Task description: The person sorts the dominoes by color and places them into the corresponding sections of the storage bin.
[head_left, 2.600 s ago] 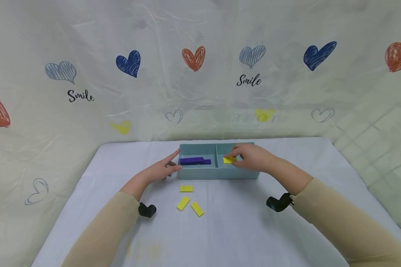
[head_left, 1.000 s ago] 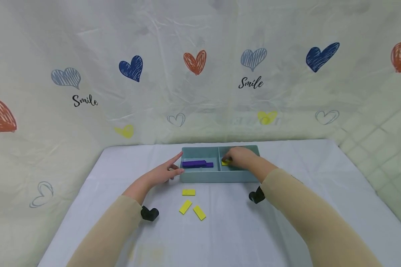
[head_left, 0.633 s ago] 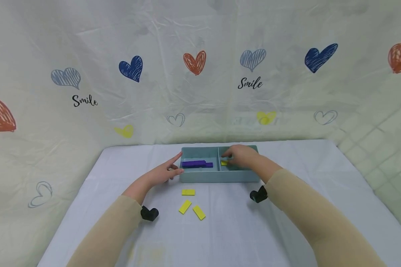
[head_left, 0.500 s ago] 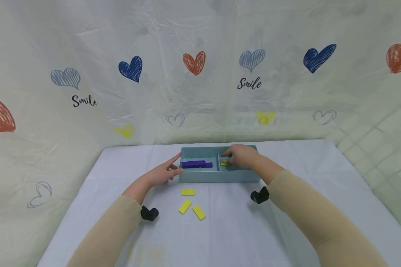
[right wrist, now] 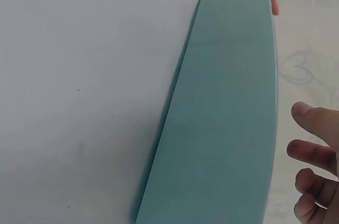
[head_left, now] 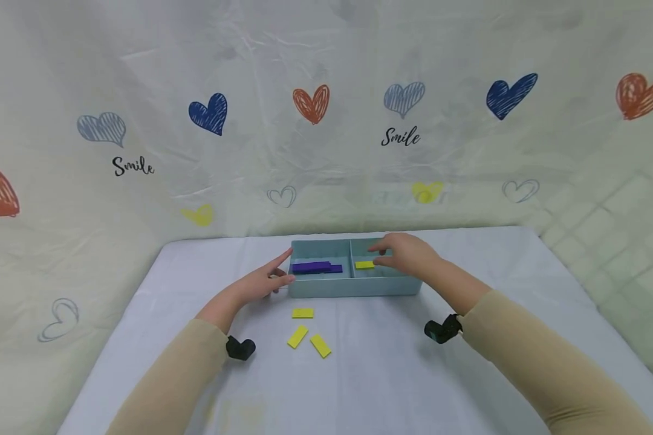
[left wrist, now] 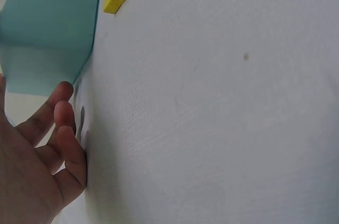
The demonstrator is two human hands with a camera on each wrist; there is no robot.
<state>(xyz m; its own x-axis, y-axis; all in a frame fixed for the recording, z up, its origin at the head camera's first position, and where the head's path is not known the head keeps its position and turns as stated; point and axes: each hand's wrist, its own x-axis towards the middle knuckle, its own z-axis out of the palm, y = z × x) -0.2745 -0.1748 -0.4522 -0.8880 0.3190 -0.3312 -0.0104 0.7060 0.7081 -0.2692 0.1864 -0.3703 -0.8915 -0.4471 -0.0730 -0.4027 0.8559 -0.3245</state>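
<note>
A teal two-compartment box (head_left: 354, 288) stands toward the table's back edge. Its left compartment holds purple blocks (head_left: 311, 267), one partly over another. In the right compartment lies a yellow block (head_left: 364, 265). My right hand (head_left: 408, 254) hovers over that compartment, thumb and fingers apart, just right of the yellow block and holding nothing. In the right wrist view its spread fingers (right wrist: 312, 152) show beyond the box wall. At the box's left end, my left hand (head_left: 256, 285) touches the side with extended index finger and thumb; the left wrist view shows its other fingers (left wrist: 66, 144) bent loosely.
Three yellow blocks lie on the white cloth in front of the box: one level block (head_left: 303, 313) and two slanted ones, a left block (head_left: 297, 336) and a right block (head_left: 320, 345). A curtain printed with hearts (head_left: 311, 104) hangs behind the table.
My right hand carried the yellow block down into the right compartment, let go of it and drew back up and right. My left hand stays at the box's left end.
</note>
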